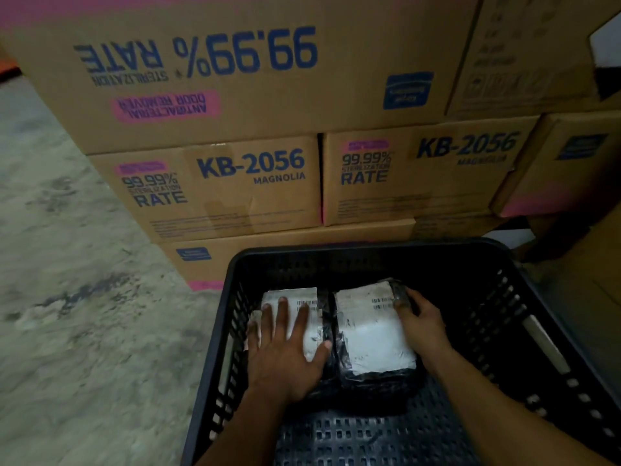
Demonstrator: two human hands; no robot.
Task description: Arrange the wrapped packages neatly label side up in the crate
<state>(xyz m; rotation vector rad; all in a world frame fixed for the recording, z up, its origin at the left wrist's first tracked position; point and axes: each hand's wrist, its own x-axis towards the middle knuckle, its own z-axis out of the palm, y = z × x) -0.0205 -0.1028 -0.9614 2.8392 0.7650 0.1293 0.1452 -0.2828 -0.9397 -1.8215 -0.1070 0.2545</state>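
Note:
Two packages wrapped in black plastic lie side by side in the far left part of a black slotted crate [497,297], white labels facing up. My left hand [285,348] lies flat, fingers spread, on the left package [302,297]. My right hand [420,317] cups the right side of the right package [369,331], fingers curled around its far right corner. The two packages touch along their inner edges.
Stacked cardboard boxes [235,183] printed "KB-2056 MAGNOLIA" stand directly behind the crate. Grey concrete floor [67,297] stretches to the left. The crate's near floor [369,438] and right half show bare perforated plastic.

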